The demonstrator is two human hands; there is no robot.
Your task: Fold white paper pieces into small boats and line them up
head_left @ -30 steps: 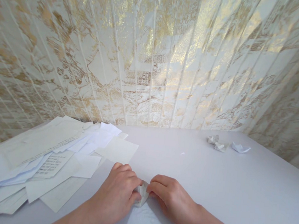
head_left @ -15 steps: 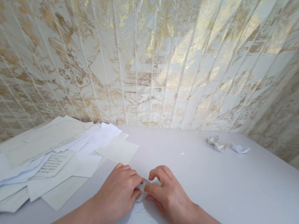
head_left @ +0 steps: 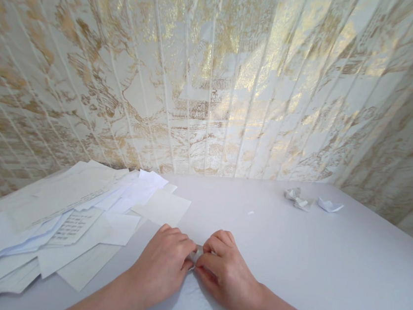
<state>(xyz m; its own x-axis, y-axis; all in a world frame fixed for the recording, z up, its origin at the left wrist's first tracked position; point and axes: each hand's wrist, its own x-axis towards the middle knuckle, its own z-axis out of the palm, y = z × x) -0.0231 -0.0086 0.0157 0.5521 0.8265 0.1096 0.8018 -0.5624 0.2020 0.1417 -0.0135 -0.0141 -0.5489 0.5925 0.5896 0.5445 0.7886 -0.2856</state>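
Between my two hands, just above the white table (head_left: 312, 276), is a small folded piece of paper (head_left: 196, 254), whitish-grey and mostly covered by fingers. My left hand (head_left: 167, 257) pinches its left side between thumb and curled fingers. On the right side, my right hand (head_left: 225, 266) grips it with thumb and index finger, the other fingers bent in. The two hands nearly meet over the paper, so its full shape is hidden.
A spread heap of loose paper sheets (head_left: 82, 225), some printed, covers the left of the table. Far right lie crumpled folded papers (head_left: 298, 199) and a small white paper boat (head_left: 330, 205). A tiny paper scrap (head_left: 251, 212) lies mid-table. A patterned wall (head_left: 215, 76) rises behind.
My right hand has moved slightly left, and its raised index finger has come down, closing onto the paper. Less of the paper shows now. My left hand has barely moved.
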